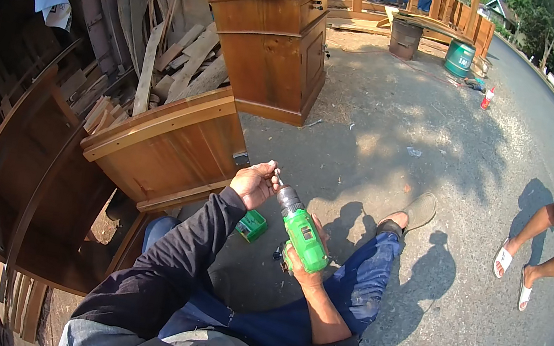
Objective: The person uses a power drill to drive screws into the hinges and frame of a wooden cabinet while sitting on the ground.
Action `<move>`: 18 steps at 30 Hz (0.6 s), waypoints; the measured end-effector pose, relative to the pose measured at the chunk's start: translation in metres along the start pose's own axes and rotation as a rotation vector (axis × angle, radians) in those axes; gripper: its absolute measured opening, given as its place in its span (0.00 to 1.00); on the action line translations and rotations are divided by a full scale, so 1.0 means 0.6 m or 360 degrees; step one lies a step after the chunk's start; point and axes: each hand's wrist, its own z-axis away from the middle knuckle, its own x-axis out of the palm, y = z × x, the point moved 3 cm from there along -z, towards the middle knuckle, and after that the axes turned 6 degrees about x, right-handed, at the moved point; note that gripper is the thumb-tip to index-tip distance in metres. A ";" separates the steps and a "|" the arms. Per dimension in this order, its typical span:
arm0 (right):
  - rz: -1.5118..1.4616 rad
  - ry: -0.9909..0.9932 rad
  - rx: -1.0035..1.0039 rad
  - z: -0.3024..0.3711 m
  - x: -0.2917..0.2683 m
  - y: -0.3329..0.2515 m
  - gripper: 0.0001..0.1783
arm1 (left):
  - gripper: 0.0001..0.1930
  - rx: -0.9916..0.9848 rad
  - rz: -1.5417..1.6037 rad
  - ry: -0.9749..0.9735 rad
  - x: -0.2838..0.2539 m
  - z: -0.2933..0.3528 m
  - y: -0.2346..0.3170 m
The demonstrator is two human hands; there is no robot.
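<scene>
A green cordless drill [304,237] with a dark chuck is gripped in my right hand [308,269], its nose tilted up toward my left hand. My left hand [255,184] is closed in a pinch right at the drill's tip; the small thing between its fingertips is too small to name. Just left of that hand stands a tilted brown wooden panel [166,146] with lighter battens, and a dark metal fitting [242,159] sits on its edge. Below my hands, a small green box [253,225] lies on the ground, partly behind my left sleeve.
Curved wooden furniture [38,187] lies at the left, before a heap of scrap boards [145,46]. A wooden cabinet [266,57] stands ahead. Farther off are a dark bucket [405,40], a green drum [459,58] and a red bottle [487,98]. A person in sandals [543,263] stands right.
</scene>
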 end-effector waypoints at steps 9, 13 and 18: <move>-0.0163 -0.0046 0.0085 -0.003 0.002 0.003 0.33 | 0.08 0.0063 0.0084 -0.0199 -0.027 0.006 -0.004; -0.0098 -0.0037 0.0066 -0.006 0.003 0.008 0.31 | 0.08 0.0028 0.0035 -0.0299 -0.035 0.001 0.004; -0.0157 -0.0071 0.0123 -0.006 0.012 0.013 0.31 | 0.07 0.0073 -0.0086 -0.0318 -0.049 0.000 0.009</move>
